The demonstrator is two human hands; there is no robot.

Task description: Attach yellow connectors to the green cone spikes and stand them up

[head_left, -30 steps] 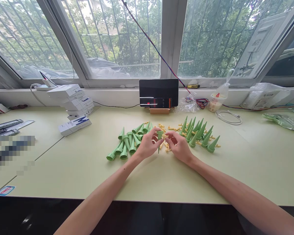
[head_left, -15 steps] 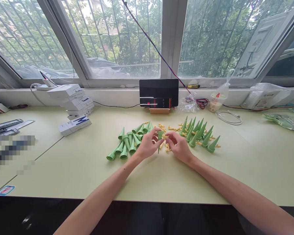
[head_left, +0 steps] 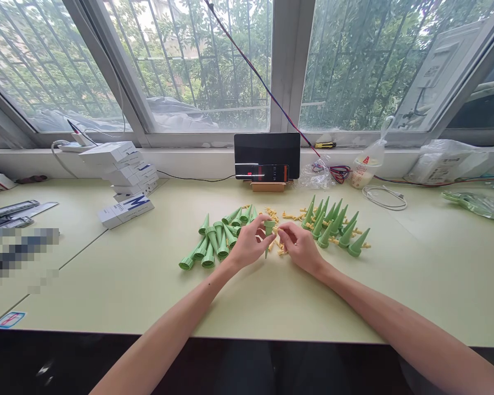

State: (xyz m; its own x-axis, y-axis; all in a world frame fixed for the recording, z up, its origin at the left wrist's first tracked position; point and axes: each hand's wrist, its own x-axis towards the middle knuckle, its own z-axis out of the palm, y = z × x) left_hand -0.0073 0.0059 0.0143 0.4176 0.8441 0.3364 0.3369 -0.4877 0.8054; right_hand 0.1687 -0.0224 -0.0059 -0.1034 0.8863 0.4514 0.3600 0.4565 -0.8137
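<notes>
Left hand (head_left: 249,247) grips green cone (head_left: 268,233) point-down; right hand (head_left: 300,247) pinches yellow piece (head_left: 276,230) at its rim.

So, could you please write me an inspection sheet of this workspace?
Surface: pale green table, with a seam at the left.
Job's things: green cone and small yellow part in the hands; lying cones to their left, second cone group to their right, loose yellow parts behind.
Clutter: white boxes, dark screen, phone, plastic bags.
Grippers: left hand holds the green cone; right hand pinches the small yellow part at its wide end.
Cables: white cable, coiled; red-blue wire across the window.
Surroundings: barred window, trees outside.
</notes>
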